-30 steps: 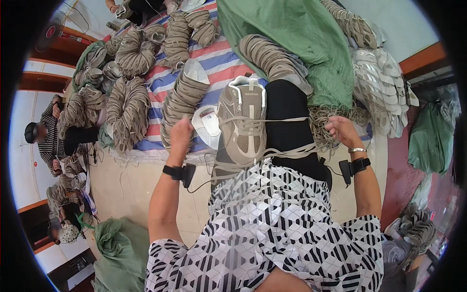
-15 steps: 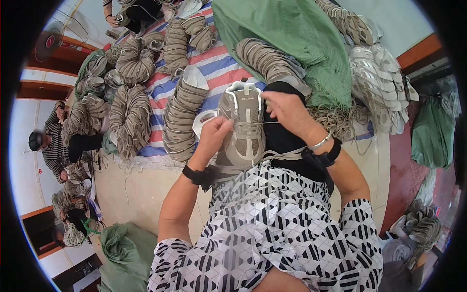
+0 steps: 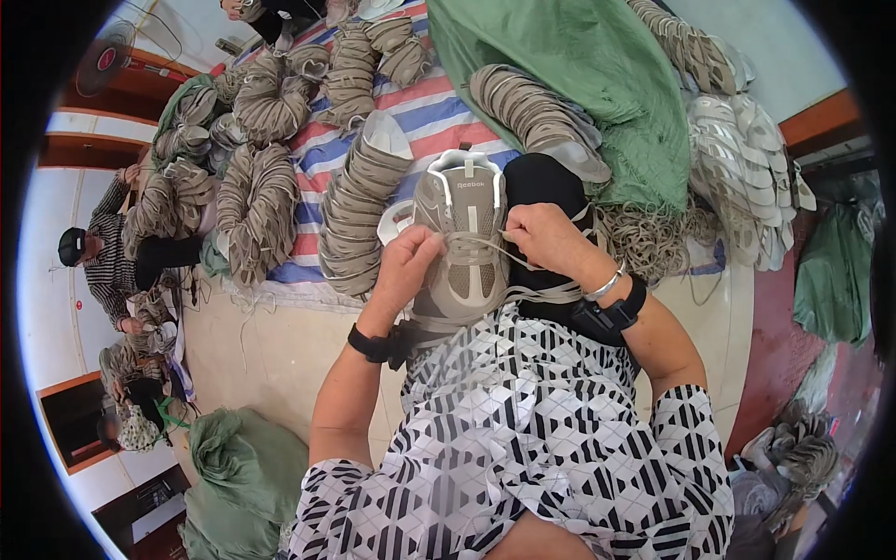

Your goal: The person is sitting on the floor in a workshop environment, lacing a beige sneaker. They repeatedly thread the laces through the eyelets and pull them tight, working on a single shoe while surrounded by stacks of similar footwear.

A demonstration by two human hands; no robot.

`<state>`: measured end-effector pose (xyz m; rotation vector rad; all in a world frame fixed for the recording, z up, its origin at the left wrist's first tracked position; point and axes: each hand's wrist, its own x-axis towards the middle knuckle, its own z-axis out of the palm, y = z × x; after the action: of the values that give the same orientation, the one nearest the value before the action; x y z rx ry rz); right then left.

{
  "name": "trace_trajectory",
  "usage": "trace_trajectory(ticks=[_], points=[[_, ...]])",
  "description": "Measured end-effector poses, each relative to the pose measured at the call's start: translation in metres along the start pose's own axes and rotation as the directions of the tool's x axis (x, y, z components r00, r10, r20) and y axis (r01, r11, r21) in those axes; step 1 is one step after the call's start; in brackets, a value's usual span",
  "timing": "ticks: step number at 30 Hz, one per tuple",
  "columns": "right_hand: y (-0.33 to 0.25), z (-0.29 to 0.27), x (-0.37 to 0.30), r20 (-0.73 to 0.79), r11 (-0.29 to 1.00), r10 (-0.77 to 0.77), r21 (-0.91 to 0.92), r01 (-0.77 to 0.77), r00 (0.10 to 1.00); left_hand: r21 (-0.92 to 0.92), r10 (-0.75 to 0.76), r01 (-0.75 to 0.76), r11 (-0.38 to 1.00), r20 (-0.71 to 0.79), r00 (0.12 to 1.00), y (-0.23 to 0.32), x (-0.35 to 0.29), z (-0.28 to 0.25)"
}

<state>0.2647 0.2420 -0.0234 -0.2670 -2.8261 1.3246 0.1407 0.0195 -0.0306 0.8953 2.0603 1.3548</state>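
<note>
A grey-beige shoe upper (image 3: 478, 207) with a white collar lining rests on my lap, its toe pointing toward me. A pale shoelace (image 3: 476, 242) crosses the upper below the tongue. My left hand (image 3: 407, 263) is closed at the left side of the upper, thumb and finger pinched by the lacing edge; what sits between those fingertips is hidden. On the right, my right hand (image 3: 549, 243) is shut in a pinch on the lace, close to the upper's right edge. More loose laces (image 3: 546, 292) lie over my dark-trousered leg near the toe.
Stacked shoe uppers (image 3: 366, 205) stand ahead on a striped sheet (image 3: 448, 112). A green sack (image 3: 597, 65) and a tangle of laces (image 3: 644, 238) lie ahead right. Green bags (image 3: 245, 467) sit at lower left. Co-workers, one in a striped shirt (image 3: 110, 243), are at the left and far edge.
My right hand has come down and closed its fingers by the upper's right edge. The lace now forms slacker loops across the upper. My left hand stays about where it was.
</note>
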Motion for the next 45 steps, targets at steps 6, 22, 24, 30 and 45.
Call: trace_trajectory(ticks=[6, 22, 24, 30, 45], points=[[-0.002, 0.012, -0.001, -0.203, 0.997, -0.081, -0.030, 0.077, 0.976, -0.187, -0.277, 0.298, 0.936, 0.132, 0.952, 0.004, 0.003, -0.010], [-0.005, 0.003, -0.004, 0.010, 0.950, -0.172, -0.261, 0.168, 0.985, 0.690, 0.281, -0.157, 0.707, -0.070, 0.957, 0.039, 0.018, 0.011], [-0.022, -0.011, 0.002, -0.065, 0.839, -0.400, -0.428, 0.337, 0.914, 0.719, 0.172, -0.156, 0.678, 0.050, 0.984, 0.041, 0.021, 0.003], [-0.018, -0.030, 0.024, 0.290, 0.584, -0.541, -0.546, 0.600, 0.790, 0.625, 0.530, -0.676, 0.390, 0.448, 0.720, 0.073, 0.054, -0.027], [-0.034, -0.025, 0.053, 0.462, 0.780, 0.001, -0.556, 0.289, 0.887, 0.671, -0.030, -0.536, 0.512, 0.638, 0.770, 0.071, 0.078, -0.010]])
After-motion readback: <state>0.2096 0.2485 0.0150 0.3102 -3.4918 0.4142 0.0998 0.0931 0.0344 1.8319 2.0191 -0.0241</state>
